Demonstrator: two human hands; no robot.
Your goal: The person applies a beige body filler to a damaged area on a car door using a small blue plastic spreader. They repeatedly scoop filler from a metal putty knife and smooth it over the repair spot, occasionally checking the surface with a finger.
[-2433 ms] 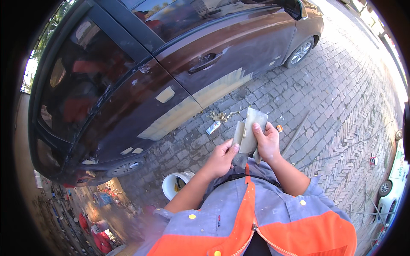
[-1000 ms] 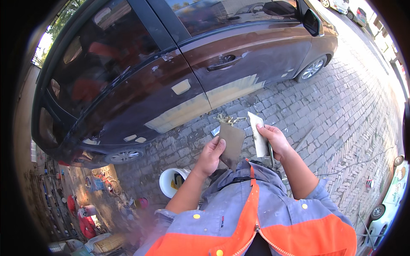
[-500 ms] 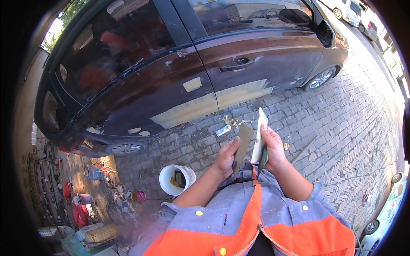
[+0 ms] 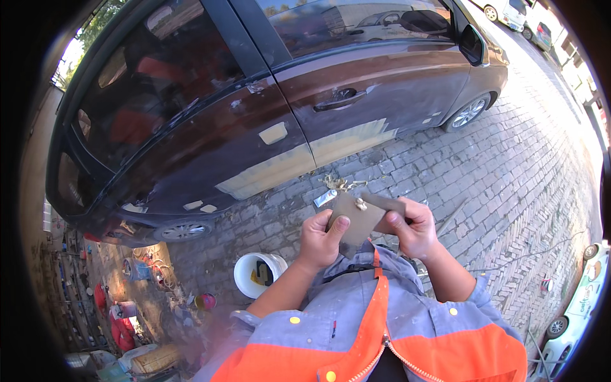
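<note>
Both my hands are in front of my waist. My left hand (image 4: 320,240) grips a flat grey-brown putty board (image 4: 354,223), its thumb lying on the face. A small pale dab of putty (image 4: 361,204) sits near the board's upper edge. My right hand (image 4: 417,230) is closed round a putty scraper (image 4: 384,202), whose dark blade reaches over the board close to the dab. Beyond them stands a dark brown car (image 4: 210,146) with beige filler patches (image 4: 273,170) along its lower doors. A white tube (image 4: 325,198) lies on the paving just past my left hand.
A white bucket (image 4: 244,280) with dark and yellowish things in it stands left of my left forearm. Scraps of pale material (image 4: 344,183) lie on the brick paving (image 4: 503,184). Hoses and tools clutter the lower left; a white-green car (image 4: 582,305) is at the far right.
My left hand has turned the putty board to face up. The scraper in my right hand has swung from upright to lying across the board. The view has shifted slightly.
</note>
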